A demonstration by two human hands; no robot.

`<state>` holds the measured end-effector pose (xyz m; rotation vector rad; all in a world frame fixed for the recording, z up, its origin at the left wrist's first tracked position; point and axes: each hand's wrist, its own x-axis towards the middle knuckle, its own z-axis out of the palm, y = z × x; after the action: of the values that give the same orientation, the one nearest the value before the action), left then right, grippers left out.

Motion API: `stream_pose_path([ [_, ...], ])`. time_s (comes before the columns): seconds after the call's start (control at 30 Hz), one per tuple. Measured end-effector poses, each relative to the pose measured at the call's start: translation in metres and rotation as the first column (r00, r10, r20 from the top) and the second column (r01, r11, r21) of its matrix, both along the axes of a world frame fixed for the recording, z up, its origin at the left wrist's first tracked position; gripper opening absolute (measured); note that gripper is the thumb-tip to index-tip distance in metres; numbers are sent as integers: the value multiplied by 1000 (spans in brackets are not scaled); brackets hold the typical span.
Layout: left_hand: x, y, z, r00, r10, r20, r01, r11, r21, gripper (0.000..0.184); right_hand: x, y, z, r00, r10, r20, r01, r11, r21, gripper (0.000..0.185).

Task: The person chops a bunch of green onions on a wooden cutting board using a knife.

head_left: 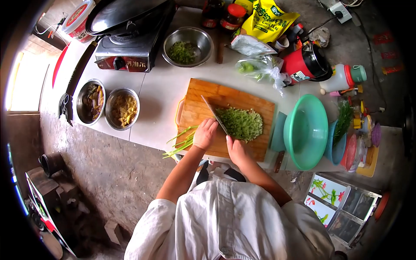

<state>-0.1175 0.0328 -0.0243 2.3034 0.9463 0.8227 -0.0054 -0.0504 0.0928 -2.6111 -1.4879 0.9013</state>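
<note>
My left hand (205, 134) is closed around a bunch of thin green stalks (185, 140), whose long ends stick out past the left edge of the wooden cutting board (197, 97). In my right hand (237, 150) is a cleaver (212, 111), gripped at its near end, the handle mostly hidden by the fingers. Its blade stands on edge on the board, close to the left fingertips. Right of the blade lies a heap of finely chopped green stalks (241, 124).
Two metal bowls of food (122, 109) stand left; a metal bowl with chopped greens (187, 47) sits behind the board. A wok (125, 15) rests on a gas stove (130, 56). Right are a green basin (306, 132), a plastic bag (262, 68) and a red kettle (303, 63).
</note>
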Motion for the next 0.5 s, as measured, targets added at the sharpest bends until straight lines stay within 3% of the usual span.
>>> stream_pose_path([
  [0.07,-1,2,-1,1000,-19,8,19,999,31,23,-1,0,-7,999,-15,36,7,980,199,54],
  [0.1,-1,1,1,1000,-20,9,19,999,33,23,1,-2,-11,999,-16,37,8,980,201,54],
  [0.17,-1,0,4,1000,11,26,-10,998,-67,29,11,-4,-15,986,-79,-144,107,975,194,56],
  [0.33,-3,-1,6,999,32,35,-28,993,-118,32,10,-7,0,964,-150,-219,177,978,109,53],
  [0.5,-2,0,0,999,42,22,-39,992,-122,29,6,-5,4,998,51,-25,-44,971,233,62],
])
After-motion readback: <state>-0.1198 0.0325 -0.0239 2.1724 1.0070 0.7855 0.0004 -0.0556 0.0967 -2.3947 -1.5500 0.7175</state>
